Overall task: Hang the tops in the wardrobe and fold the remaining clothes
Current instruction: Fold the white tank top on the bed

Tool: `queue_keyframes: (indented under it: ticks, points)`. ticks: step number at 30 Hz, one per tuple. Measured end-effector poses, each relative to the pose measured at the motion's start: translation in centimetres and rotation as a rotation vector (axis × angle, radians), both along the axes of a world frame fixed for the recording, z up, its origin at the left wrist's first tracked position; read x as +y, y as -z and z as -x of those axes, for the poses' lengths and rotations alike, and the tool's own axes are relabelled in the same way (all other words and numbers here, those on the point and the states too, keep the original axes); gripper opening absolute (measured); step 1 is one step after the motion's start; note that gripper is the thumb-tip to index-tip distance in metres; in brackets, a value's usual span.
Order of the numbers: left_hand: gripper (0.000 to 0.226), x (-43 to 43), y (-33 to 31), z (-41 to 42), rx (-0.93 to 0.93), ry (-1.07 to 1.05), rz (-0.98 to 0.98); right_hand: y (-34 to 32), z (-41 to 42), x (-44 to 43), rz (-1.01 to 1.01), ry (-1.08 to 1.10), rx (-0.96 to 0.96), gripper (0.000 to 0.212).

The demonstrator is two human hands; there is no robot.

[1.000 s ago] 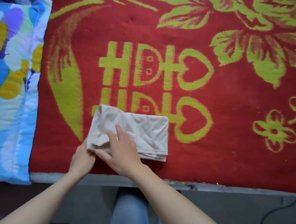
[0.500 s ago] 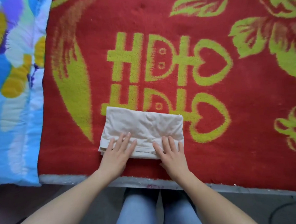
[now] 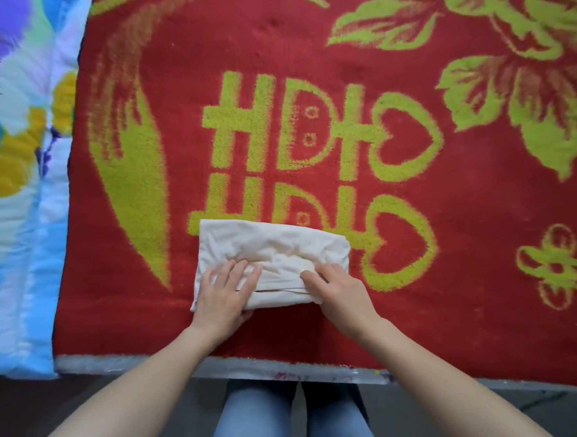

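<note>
Folded cloth (image 3: pixel 275 244) on blanket (image 3: pixel 450 276); L hand (image 3: pixel 221 297), R hand (image 3: pixel 342 290) grip near edge.

This is a home, most likely a bedroom. A bed (image 3: pixel 322 375) fills nearly the whole view, covered by a thick red blanket (image 3: pixel 305 50) woven with yellow-green leaves, flowers, hearts and a large double character at the centre. At 9 o'clock a quilted duvet (image 3: pixel 18 199), printed with blue, white, yellow and purple blooms, lies against the blanket's side. Along 6 o'clock the blanket's pale hem and the bed's edge show, with a plain grey floor (image 3: pixel 571 410) below. A folded cream garment (image 3: pixel 272 246) on the blanket looks like household laundry.
</note>
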State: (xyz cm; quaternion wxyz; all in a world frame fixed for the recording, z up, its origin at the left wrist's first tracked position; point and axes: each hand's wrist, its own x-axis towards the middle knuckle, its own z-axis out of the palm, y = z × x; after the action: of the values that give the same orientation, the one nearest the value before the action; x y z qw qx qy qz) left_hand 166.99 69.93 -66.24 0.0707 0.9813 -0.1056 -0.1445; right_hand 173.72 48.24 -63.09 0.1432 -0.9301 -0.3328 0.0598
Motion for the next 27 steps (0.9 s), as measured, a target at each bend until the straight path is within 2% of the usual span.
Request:
queue_keyframes:
  ticks: [3,5,7,10,12,20,25,27]
  points:
    - [0.044,-0.7,-0.1,-1.5,-0.210,-0.010,0.063,-1.3,-0.4,-1.0,0.041,-0.114,-0.038,0.031]
    - [0.032,-1.0,-0.6,-2.6,-0.289,0.009,0.098,-2.4,-1.0,-1.6,0.122,-0.186,-0.065,0.034]
    - [0.030,-1.1,-1.9,-3.2,-0.348,0.001,0.081,-3.7,-1.9,-1.8,0.169,-0.240,-0.101,0.038]
    - [0.028,-0.3,-4.6,-3.0,-0.427,-0.060,0.041,-6.1,-3.4,-0.9,0.203,-0.334,-0.178,0.062]
    - [0.030,0.5,-7.0,-1.9,-0.451,-0.133,0.008,-8.3,-4.2,0.4,0.210,-0.425,-0.239,0.070]
    - [0.033,1.6,-17.2,6.6,-0.522,-0.594,-0.166,-19.1,-4.6,7.4,0.146,-0.868,-0.454,0.061]
    - [0.033,-0.7,-23.7,16.1,-0.529,-0.908,-0.340,-24.9,0.7,12.0,-0.071,-1.194,-0.622,0.065]
    - [0.024,-2.2,-25.9,20.6,-0.519,-1.023,-0.413,-27.0,3.9,13.8,-0.164,-1.322,-0.685,0.071]
